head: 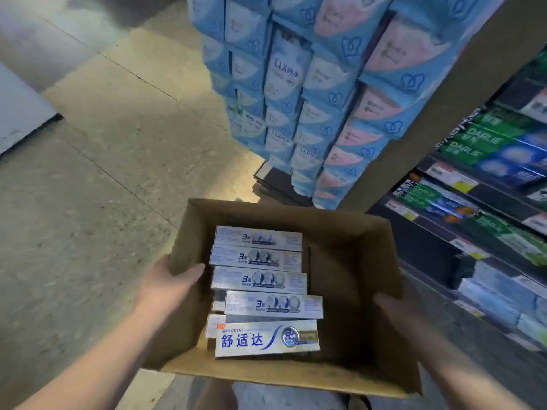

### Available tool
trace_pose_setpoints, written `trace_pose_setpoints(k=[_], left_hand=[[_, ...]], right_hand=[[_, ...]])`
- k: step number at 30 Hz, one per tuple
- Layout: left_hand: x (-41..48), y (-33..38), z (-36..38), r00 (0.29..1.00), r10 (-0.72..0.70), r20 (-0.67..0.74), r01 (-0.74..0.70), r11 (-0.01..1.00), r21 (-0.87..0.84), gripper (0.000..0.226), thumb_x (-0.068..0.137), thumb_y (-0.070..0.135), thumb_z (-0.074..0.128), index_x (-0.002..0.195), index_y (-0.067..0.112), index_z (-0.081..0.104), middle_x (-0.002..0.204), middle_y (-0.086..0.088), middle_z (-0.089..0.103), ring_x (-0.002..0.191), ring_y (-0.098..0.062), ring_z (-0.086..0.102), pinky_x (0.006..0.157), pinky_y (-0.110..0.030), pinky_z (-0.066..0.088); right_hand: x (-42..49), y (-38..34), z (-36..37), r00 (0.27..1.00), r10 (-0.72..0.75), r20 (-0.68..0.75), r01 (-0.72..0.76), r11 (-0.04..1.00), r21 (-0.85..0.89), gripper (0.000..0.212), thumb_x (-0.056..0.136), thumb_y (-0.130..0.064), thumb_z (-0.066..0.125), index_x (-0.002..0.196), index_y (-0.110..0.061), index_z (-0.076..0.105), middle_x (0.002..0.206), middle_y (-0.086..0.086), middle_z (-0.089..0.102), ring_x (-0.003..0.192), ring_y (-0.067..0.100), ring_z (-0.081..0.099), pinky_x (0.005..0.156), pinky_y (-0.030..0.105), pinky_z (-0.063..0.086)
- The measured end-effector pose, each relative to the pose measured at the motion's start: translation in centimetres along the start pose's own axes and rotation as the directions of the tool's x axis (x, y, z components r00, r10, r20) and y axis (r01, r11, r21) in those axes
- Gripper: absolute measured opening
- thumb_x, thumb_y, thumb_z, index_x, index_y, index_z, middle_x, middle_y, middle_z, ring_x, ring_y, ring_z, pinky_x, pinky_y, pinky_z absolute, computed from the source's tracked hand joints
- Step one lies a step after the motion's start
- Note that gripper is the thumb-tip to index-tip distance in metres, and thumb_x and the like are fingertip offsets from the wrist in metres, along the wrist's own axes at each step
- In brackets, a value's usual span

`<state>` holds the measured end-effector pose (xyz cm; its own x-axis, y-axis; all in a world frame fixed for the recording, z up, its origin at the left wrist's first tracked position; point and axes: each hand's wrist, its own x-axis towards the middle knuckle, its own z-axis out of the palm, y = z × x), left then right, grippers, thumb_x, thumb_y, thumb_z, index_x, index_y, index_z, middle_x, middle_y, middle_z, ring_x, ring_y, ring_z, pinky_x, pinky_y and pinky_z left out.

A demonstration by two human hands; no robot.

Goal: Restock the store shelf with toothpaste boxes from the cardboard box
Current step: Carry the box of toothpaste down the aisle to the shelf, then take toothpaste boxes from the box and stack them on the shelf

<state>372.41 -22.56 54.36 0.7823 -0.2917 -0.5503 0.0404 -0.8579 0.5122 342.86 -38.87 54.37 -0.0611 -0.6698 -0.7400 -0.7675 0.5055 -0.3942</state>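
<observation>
I hold an open brown cardboard box [352,253] in front of me, above the floor. My left hand [167,281] grips its left wall, thumb inside the rim. My right hand [398,310] grips the right wall from outside, partly hidden by it. Inside, along the left half, lie several white and silver toothpaste boxes [260,279] stacked in a row, the nearest [268,338] showing a blue printed front. The box's right half is bare cardboard. The store shelf [473,202] stands at the right, its tiers holding green and blue toothpaste packs.
A tall stack of light blue and pink tissue packs [299,84] rises straight ahead on a dark pallet. A beige pillar [444,137] stands between it and the shelf. Speckled floor tiles [103,173] spread to the left, with a grey panel [20,110] at the far left edge.
</observation>
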Motion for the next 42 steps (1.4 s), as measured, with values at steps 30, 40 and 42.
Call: trace_pose_setpoints(k=[30,40,42], left_hand=[[40.4,-13.6,27.8,0.970,-0.023,0.242,-0.011,0.990,0.140,0.053,0.078,0.016,0.069,0.127,0.018,0.051,0.119,-0.008,0.061,0.109,-0.031,0.058,0.095,-0.048,0.048],[44.6,-15.3,31.0,0.955,0.006,0.298,-0.051,0.988,0.143,0.059,0.077,0.015,0.069,0.130,0.024,0.045,0.124,-0.005,0.057,0.108,-0.026,0.053,0.091,-0.039,0.045],[45.1,-15.6,31.1,0.954,0.025,0.300,-0.072,0.986,0.147,0.060,0.077,0.016,0.069,0.131,0.026,0.044,0.125,-0.005,0.057,0.111,-0.027,0.053,0.094,-0.040,0.045]], right_hand=[[37.4,11.5,32.8,0.971,0.238,-0.004,-0.225,0.924,0.308,0.052,0.080,-0.003,0.051,0.130,-0.011,0.038,0.112,0.013,0.054,0.092,0.028,0.053,0.076,0.037,0.041],[42.6,11.9,35.0,0.978,0.199,-0.062,-0.171,0.936,0.308,0.050,0.081,-0.010,0.055,0.128,-0.017,0.041,0.120,0.011,0.056,0.096,0.027,0.052,0.077,0.035,0.041],[42.9,11.8,34.9,0.978,0.203,-0.058,-0.177,0.940,0.293,0.053,0.082,-0.013,0.058,0.131,-0.017,0.038,0.126,0.011,0.053,0.105,0.030,0.053,0.083,0.037,0.042]])
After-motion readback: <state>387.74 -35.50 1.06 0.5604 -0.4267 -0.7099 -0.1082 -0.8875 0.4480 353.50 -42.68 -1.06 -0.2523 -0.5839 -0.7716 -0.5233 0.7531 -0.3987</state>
